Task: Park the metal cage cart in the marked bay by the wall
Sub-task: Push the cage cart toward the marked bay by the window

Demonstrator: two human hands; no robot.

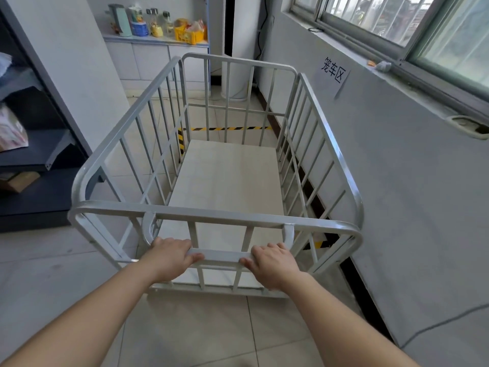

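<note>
A grey metal cage cart (169, 210) with barred sides and a pale, empty floor panel stands lengthwise along the right wall. Its low push handle is at the near end. My left hand (170, 256) grips the left part of that handle and my right hand (272, 263) grips the right part. Yellow-and-black floor tape (230, 128) marks the bay; a strip shows through the far bars, another runs down the left side, and a short piece shows near the right rear corner. A paper sign (334, 72) with printed characters hangs on the wall above the bay.
The grey wall (410, 207) with a window ledge runs close along the cart's right side. A dark shelving unit (39, 160) stands on the left. At the back are a white cabinet with bottles and a yellow crate (189, 35). A cable (436, 327) trails down the wall near right.
</note>
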